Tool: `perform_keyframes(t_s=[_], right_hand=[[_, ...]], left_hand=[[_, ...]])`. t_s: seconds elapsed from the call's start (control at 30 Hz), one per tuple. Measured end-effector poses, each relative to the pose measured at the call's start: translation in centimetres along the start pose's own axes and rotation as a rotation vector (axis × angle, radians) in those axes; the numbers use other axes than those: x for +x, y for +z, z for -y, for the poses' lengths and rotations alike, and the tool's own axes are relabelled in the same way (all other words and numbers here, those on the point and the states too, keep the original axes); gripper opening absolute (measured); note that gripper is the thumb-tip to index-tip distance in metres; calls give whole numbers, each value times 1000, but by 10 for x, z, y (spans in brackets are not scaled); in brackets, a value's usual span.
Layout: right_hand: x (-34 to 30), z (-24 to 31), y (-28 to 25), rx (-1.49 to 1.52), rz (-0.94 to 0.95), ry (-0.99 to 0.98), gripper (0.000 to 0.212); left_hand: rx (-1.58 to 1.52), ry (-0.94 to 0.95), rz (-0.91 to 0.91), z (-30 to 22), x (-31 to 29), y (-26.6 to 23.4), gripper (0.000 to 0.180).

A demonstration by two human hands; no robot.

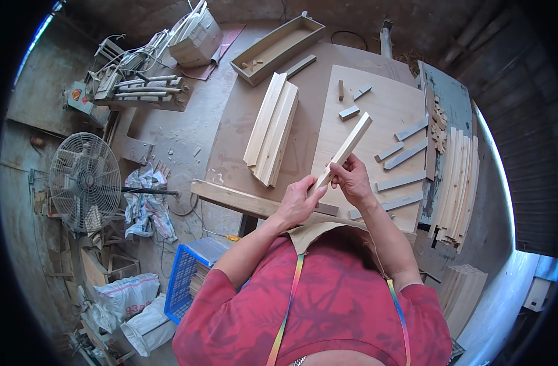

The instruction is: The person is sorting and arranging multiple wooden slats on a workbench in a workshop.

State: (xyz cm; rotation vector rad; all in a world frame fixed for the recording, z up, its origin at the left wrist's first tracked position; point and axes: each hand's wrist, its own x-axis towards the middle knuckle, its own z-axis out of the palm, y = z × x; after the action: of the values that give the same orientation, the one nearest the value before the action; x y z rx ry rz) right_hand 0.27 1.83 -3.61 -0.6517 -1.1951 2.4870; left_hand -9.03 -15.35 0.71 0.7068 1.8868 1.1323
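Bent arms [247, 249] converge over the near edge of the table [230, 140]. The left hand [298, 200] clasps the near end of a wooden strip [348, 141]; the right hand [354, 182] pinches it just ahead; its free length slants toward the far right corner.

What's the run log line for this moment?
left hand: holds wooden strip, near end | right hand: holds strip, farther along | left of strip: wood stack

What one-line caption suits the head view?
Left hand and right hand hold a pale wooden strip over a workbench bearing stacked strips and grey bars.
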Motion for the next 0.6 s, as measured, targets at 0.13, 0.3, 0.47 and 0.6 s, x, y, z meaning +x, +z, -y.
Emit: perform_keyframes(t_s=[0.13,0.3,0.47,0.6], right_hand=[[1,-1,5,-2,-12,-4,27],[2,2,1,33,-76,-16,27],[2,1,-21,48,-132,-57,27],[3,-6,-18,41,-131,-16,27]], left_hand=[[12,68,-19,11,4,-5,34],[109,339,-282,14,12,-39,27],[248,297,-703,26,51,-146,27],[654,200,-661,41,83,-166,37]])
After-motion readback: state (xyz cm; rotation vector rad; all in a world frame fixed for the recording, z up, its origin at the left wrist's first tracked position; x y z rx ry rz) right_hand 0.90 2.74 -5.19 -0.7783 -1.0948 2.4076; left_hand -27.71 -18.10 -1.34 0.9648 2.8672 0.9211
